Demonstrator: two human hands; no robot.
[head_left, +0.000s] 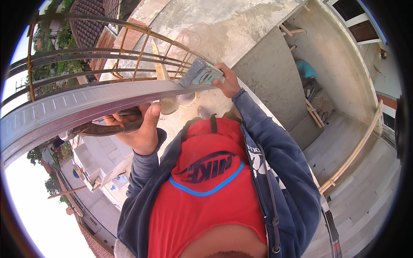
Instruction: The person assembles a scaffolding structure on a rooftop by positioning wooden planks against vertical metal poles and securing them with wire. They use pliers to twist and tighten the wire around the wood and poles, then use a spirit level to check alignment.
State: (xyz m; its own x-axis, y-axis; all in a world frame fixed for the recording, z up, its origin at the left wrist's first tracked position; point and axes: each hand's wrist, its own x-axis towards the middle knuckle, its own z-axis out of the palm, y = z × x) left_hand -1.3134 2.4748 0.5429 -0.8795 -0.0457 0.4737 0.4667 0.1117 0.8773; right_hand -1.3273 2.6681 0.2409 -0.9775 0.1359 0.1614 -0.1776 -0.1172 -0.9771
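My left hand (144,131) is closed round the dark handles of pincers (105,128), whose head points left. Its thumb stands up against the underside of a long grey metal channel (107,92). The channel runs from the left edge across in front of me, a row of short ridges along its side. At its right end, my right hand (228,81) is closed on a teal and grey block-like piece (204,74) with slots; its exact kind I cannot make out. A wooden piece (161,71) stands behind the channel, beside the left thumb.
Rusty rebar (142,53) forms a cage at the upper left. A concrete slab (241,30) drops to a lower level at right, where a person in teal (306,69) is bent over. A bamboo pole (355,150) slants there. A water jug (119,182) stands lower left.
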